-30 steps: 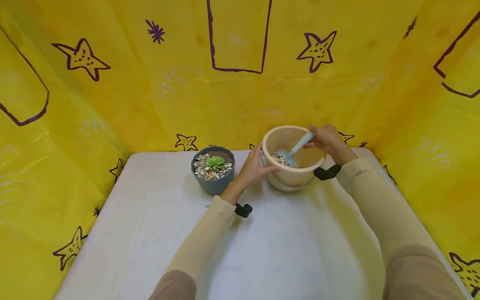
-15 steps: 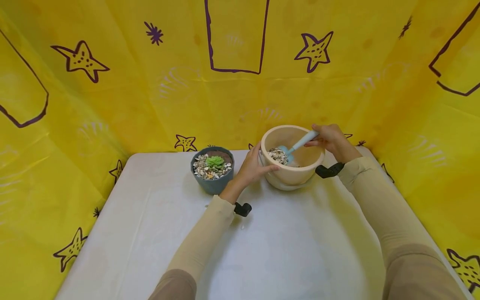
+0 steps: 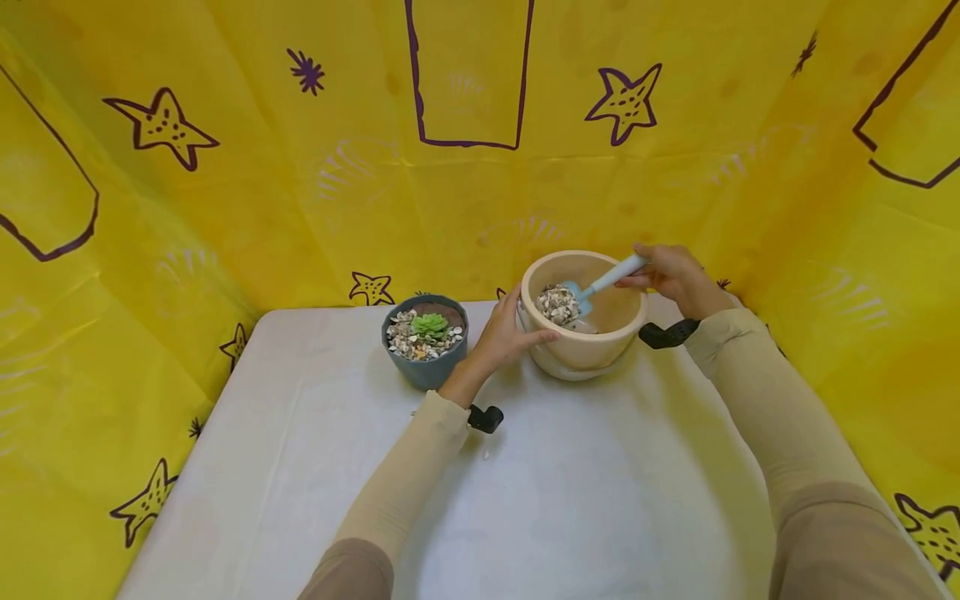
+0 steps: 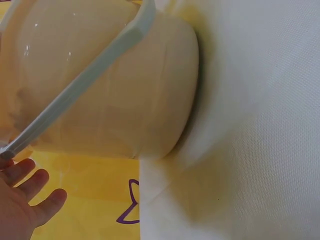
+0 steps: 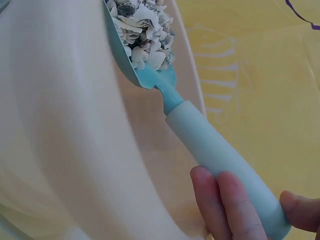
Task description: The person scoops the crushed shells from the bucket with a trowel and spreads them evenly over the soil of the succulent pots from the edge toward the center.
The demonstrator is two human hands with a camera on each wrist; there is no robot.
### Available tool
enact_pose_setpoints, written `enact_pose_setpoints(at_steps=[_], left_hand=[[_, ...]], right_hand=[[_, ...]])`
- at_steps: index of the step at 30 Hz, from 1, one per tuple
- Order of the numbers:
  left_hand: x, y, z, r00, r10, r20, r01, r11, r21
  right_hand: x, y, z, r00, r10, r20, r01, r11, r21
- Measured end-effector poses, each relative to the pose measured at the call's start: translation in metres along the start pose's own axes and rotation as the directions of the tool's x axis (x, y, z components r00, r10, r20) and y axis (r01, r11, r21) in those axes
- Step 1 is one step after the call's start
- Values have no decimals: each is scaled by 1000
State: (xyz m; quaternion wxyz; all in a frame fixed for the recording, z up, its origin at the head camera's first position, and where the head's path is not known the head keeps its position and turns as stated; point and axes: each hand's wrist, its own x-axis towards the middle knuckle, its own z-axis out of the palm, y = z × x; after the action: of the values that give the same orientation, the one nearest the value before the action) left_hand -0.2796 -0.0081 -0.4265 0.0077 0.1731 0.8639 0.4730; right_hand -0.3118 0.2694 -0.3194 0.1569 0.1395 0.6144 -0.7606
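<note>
Since the earlier frame the right hand (image 3: 675, 273) has drifted slightly to its own right, drawing the scoop (image 3: 619, 270) with it. The heaped shells (image 3: 557, 305), ahead of those fingers and inside the bucket (image 3: 581, 354), could spill if the scoop rolls or knocks the rim; being held near its tail end (a long lever) would make that likelier. The right fingers are curled, pinching the scoop. The left hand (image 3: 501, 337) has its fingers spread, nearly straight, against the bucket's side. The pot (image 3: 424, 371) sits beside that hand's wrist.
</note>
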Motion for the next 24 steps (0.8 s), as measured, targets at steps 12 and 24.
enact_pose_setpoints(at_steps=[12, 24], left_hand=[[2, 3, 2, 1000, -12, 7, 12, 1000, -12], [6, 8, 18, 1000, -12, -24, 13, 1000, 17]], right_hand=[[-11, -9, -30, 999, 39, 20, -42, 974, 220], [-21, -10, -40, 999, 4, -43, 8, 960, 281]])
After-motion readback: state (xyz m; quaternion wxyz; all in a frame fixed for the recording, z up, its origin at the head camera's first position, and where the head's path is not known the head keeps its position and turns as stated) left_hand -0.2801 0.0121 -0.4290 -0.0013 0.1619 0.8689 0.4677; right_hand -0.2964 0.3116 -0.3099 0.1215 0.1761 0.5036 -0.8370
